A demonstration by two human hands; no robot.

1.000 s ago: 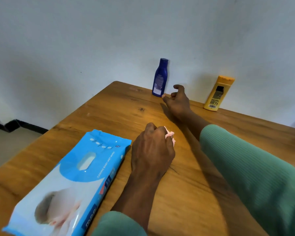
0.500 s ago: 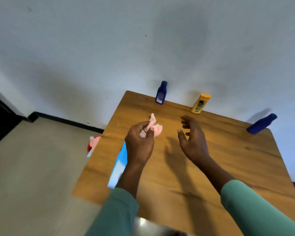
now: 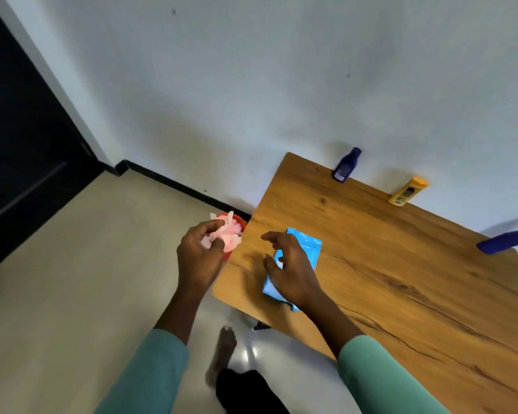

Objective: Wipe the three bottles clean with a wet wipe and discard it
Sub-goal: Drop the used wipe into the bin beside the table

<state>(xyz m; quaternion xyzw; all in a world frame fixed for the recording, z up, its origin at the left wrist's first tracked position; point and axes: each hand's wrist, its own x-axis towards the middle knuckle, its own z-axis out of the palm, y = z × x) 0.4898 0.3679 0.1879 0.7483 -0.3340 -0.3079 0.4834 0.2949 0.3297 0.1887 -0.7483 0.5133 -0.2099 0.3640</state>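
My left hand (image 3: 199, 258) pinches a crumpled pinkish wet wipe (image 3: 219, 239) out past the table's left edge, over a red bin (image 3: 237, 222) on the floor that holds several used wipes. My right hand (image 3: 290, 270) hovers with loose, spread fingers above the blue wipes pack (image 3: 307, 249) and holds nothing. Along the wall at the table's far edge stand a dark blue bottle (image 3: 346, 165), a yellow bottle (image 3: 407, 192) and a second blue bottle (image 3: 504, 242) at the right corner.
The wooden table (image 3: 401, 279) sits against a white wall. Left of it lies beige floor, with a dark door (image 3: 21, 150) further left. My bare foot (image 3: 222, 354) and a dark trouser leg show below.
My view has risen and swung left. My left hand carried the wipe from over the table out to the red bin. My right hand drew back from the bottles to above the pack.
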